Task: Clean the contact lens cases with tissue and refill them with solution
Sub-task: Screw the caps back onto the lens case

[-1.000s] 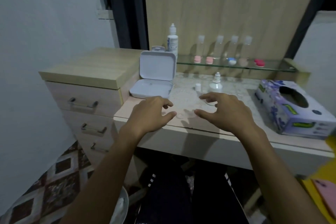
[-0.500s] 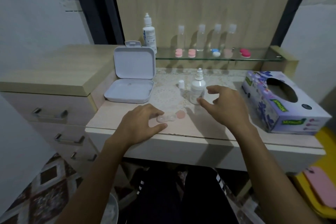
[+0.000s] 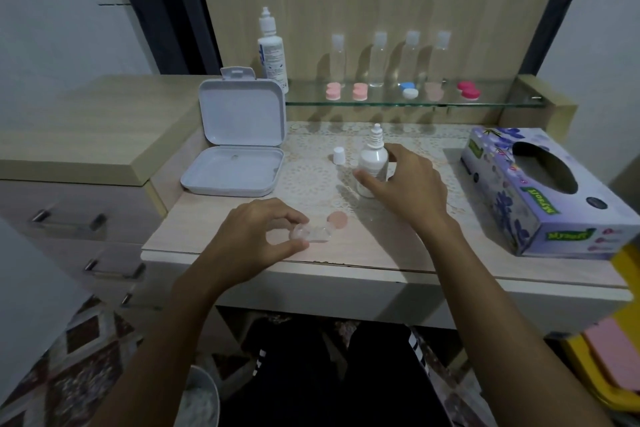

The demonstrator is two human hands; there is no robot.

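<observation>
A clear contact lens case (image 3: 313, 233) lies near the table's front edge, and my left hand (image 3: 254, 239) pinches its left end between thumb and fingers. A pale pink lid (image 3: 337, 219) rests on the table just right of the case. My right hand (image 3: 405, 184) wraps around a small white solution bottle (image 3: 372, 163) that stands upright with its nozzle uncovered. The bottle's white cap (image 3: 339, 155) stands to its left. A purple tissue box (image 3: 543, 191) sits at the right of the table.
An open white hinged box (image 3: 239, 149) stands at the table's left. A glass shelf (image 3: 485, 102) behind carries a tall solution bottle (image 3: 272, 52), several clear bottles and several coloured lens cases. Drawers (image 3: 69, 218) are at left; a bin (image 3: 199, 399) sits below.
My right hand moved from the table's front to the small bottle and closed around it. My left hand took hold of the lens case. The view shifted right.
</observation>
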